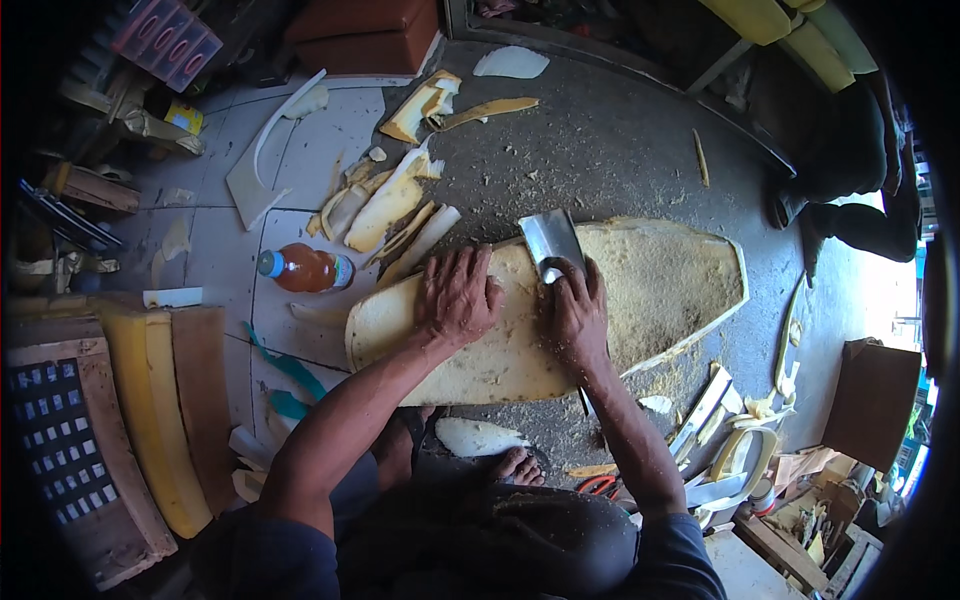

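Observation:
A long, cream-coloured seat foam [490,368] lies across the middle in front of me, its right part rough and darker. My left hand [460,295] rests flat on its left part, fingers stretched forward and pressing the surface. With my right hand [578,318] I grip the near end of a bent, shiny metal sheet [550,238], which lies against the foam near its far edge. The thumb and fingertips are partly hidden around the metal. Foam crumbs are scattered over the foam and my forearms.
Left of the foam a bottle of reddish-brown liquid [305,268] lies on the tiles. Foam offcuts [390,205] are strewn beyond it. Red-handled scissors [597,486] lie near my right forearm. A wooden frame [100,450] stands at left; another person's leg [850,230] shows at right.

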Demonstrator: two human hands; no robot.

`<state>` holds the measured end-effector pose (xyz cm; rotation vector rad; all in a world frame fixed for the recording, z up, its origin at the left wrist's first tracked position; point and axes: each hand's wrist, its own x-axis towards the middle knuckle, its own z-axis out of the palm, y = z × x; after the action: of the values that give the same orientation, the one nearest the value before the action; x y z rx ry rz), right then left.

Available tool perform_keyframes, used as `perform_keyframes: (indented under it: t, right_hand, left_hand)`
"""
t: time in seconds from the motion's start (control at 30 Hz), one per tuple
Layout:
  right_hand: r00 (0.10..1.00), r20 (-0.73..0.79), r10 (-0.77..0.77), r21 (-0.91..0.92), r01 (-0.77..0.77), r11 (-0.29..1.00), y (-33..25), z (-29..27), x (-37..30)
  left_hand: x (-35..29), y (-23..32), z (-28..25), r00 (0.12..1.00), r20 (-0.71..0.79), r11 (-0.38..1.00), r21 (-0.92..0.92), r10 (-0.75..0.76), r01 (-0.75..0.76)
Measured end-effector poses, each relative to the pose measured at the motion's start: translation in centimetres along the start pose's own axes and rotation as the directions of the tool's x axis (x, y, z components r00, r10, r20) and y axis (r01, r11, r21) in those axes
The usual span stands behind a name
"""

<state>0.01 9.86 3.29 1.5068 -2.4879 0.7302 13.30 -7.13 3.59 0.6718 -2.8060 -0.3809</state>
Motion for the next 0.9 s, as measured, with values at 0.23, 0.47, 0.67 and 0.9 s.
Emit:
perform_keyframes:
  t: [0.23, 0.47, 0.67, 0.9]
  right_hand:
    - [0.996, -0.024, 0.082, 0.058, -0.080, 0.995, 1.8, 1.6, 3.3]
    - [0.984, -0.109, 0.138, -0.103, -0.149, 0.983, 3.0, 1.6, 5.0]
    - [0.995, -0.097, 0.025, -0.134, -0.038, 0.990, 4.9, -0.1, 2.6]
    - [0.997, -0.045, 0.065, 0.029, -0.064, 0.998, 1.8, 0.7, 0.2]
  left_hand:
    - [0.1, 0.6, 0.3, 0.999, 0.033, 0.998, -0.066, -0.019, 0.021]
    - [1.1, 0.8, 0.5, 0.998, 0.060, 0.998, -0.058, -0.012, 0.016]
    - [0.6, 0.6, 0.4, 0.999, 0.041, 0.998, -0.048, -0.027, 0.029]
    - [0.1, 0.1, 0.0, 1.000, 0.023, 0.999, -0.036, -0.013, 0.014]
